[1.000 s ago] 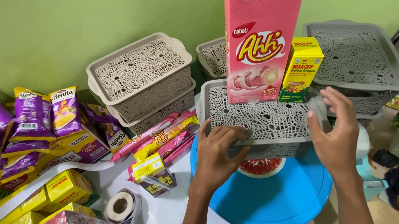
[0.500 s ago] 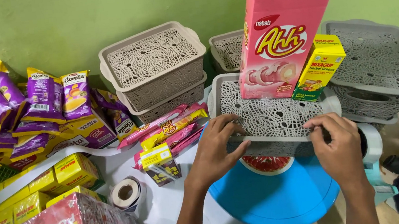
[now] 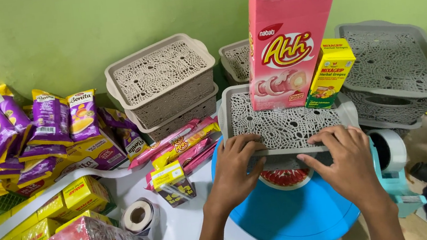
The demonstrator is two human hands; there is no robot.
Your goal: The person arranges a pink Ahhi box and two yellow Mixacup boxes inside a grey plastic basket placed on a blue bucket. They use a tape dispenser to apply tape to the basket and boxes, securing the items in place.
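Observation:
A grey lattice-patterned basket [image 3: 283, 122] lies upside down on a round blue stool [image 3: 288, 213]. On its top stand a tall pink wafer box [image 3: 287, 42] and a small yellow box [image 3: 328, 72], held on with clear tape. My left hand [image 3: 238, 168] grips the basket's near rim with the fingers curled over it. My right hand [image 3: 344, 161] presses on the same rim, to the right of the left hand.
Two stacked beige baskets [image 3: 164, 85] stand behind on the left, grey baskets [image 3: 395, 67] on the right. Purple snack bags [image 3: 38, 129], yellow boxes [image 3: 42, 214], pink wafer packs [image 3: 179, 145], a tape roll [image 3: 139, 217] and a tape dispenser [image 3: 392, 158] lie around the stool.
Both hands have closed in on the basket's near rim; the right hand came down from its right side. The view has come closer.

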